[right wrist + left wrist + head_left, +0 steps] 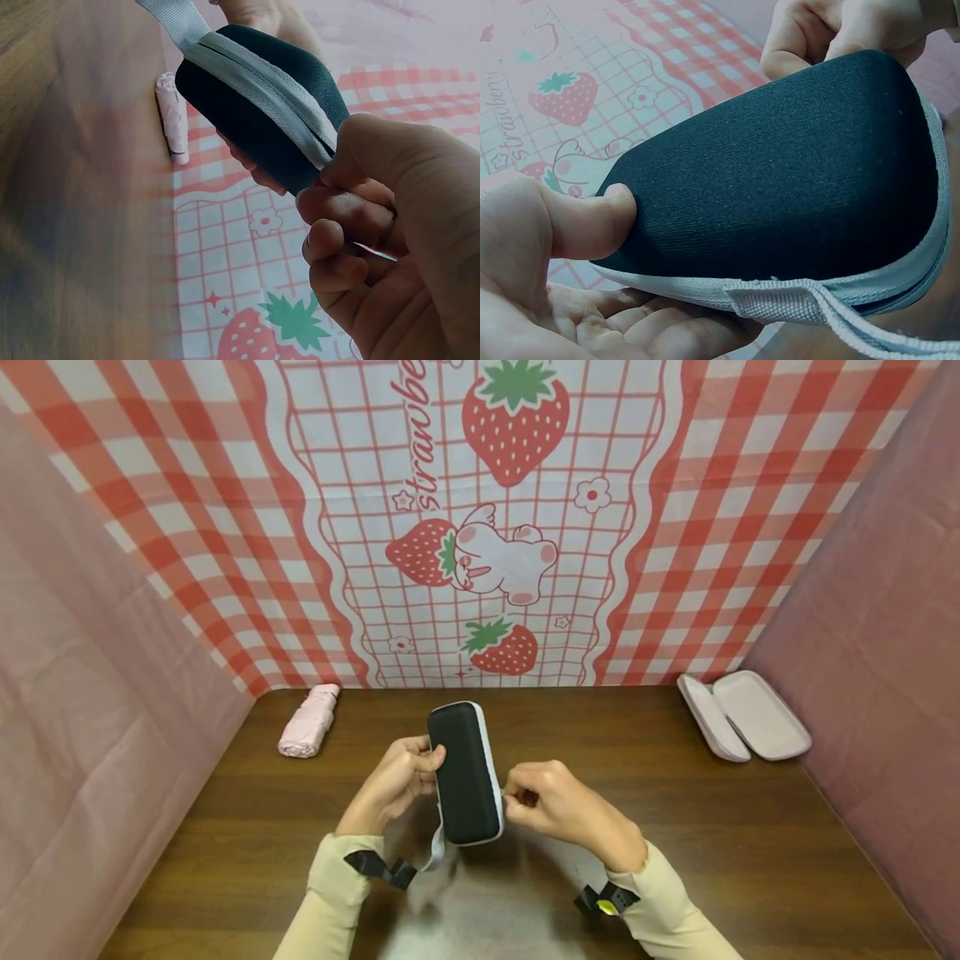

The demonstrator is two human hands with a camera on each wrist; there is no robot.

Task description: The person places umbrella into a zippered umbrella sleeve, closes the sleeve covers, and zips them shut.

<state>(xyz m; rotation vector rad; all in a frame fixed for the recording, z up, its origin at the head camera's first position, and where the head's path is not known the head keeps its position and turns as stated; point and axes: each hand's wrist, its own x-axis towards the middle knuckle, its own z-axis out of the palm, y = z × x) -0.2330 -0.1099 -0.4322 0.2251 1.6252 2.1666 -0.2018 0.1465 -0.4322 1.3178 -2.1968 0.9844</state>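
Observation:
A black hard-shell zip case (pixel 467 777) with a white zipper band is held up over the table, tilted. My left hand (pixel 401 777) grips its left side, the thumb (pixel 604 221) pressing on the broad black face and the fingers beneath. A light grey wrist strap (pixel 436 847) hangs from the case's lower left edge. On the opposite edge, my right hand (pixel 558 806) pinches at the zipper; the pull itself is hidden between thumb and forefinger. In the right wrist view a dark slit runs along the zipper band (pixel 262 94) up to those fingertips.
At the back left of the brown table (pixel 622 735) lies a rolled pink folding umbrella or cloth bundle (pixel 309 721). A pale pink case (pixel 761 714) lies opened out at the back right. A strawberry-print cloth (pixel 480 527) hangs behind, with pink cloth at both sides.

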